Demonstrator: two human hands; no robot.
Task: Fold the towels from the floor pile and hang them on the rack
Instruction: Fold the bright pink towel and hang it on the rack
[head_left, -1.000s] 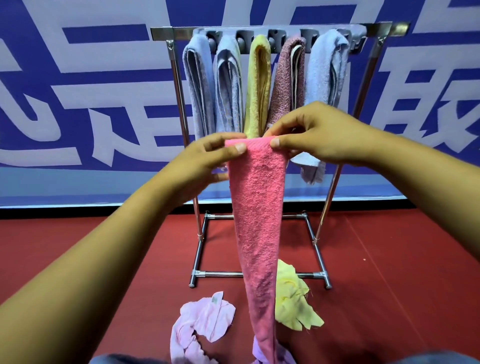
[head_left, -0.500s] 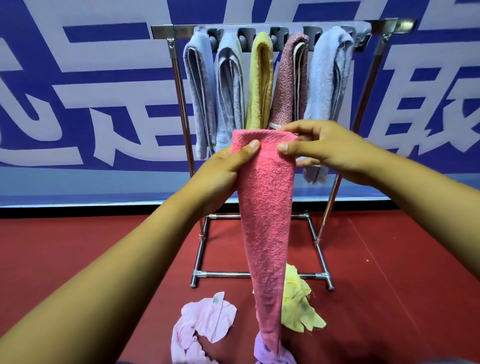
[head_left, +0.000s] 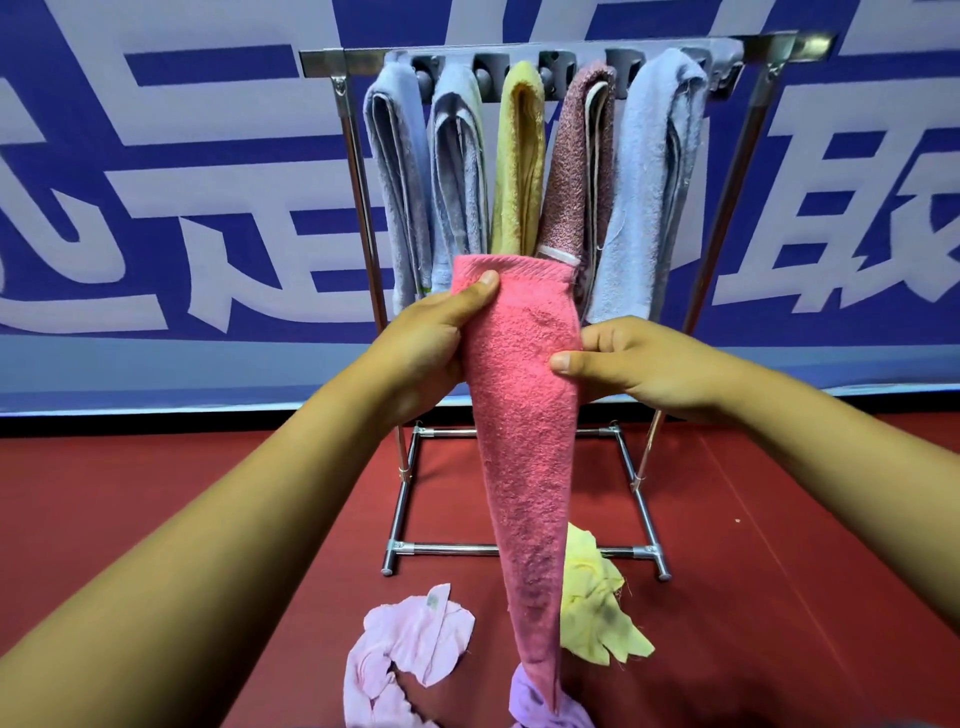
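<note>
A pink towel (head_left: 524, 441), folded lengthwise, hangs in front of me and tapers to a point near the floor. My left hand (head_left: 431, 343) grips its upper left edge, thumb on the front near the top. My right hand (head_left: 634, 369) pinches its right edge a little lower down. Behind it stands the metal rack (head_left: 571, 49) with several folded towels hung side by side: blue-grey ones, a yellow one (head_left: 519, 156), a mauve one (head_left: 576, 166) and a light blue one (head_left: 654, 182). On the floor lie a pale pink cloth (head_left: 410, 644), a yellow cloth (head_left: 597, 613) and a lilac cloth (head_left: 535, 706).
The floor is red (head_left: 805, 545). A blue and white banner wall (head_left: 182, 182) runs behind the rack. The rack's chrome base frame (head_left: 519, 550) sits just beyond the floor pile. The right end of the top bar carries no towel.
My right hand has slid from the towel's top edge down its right side. My left hand has turned to grip the left edge, and the towel's top now stands upright between them.
</note>
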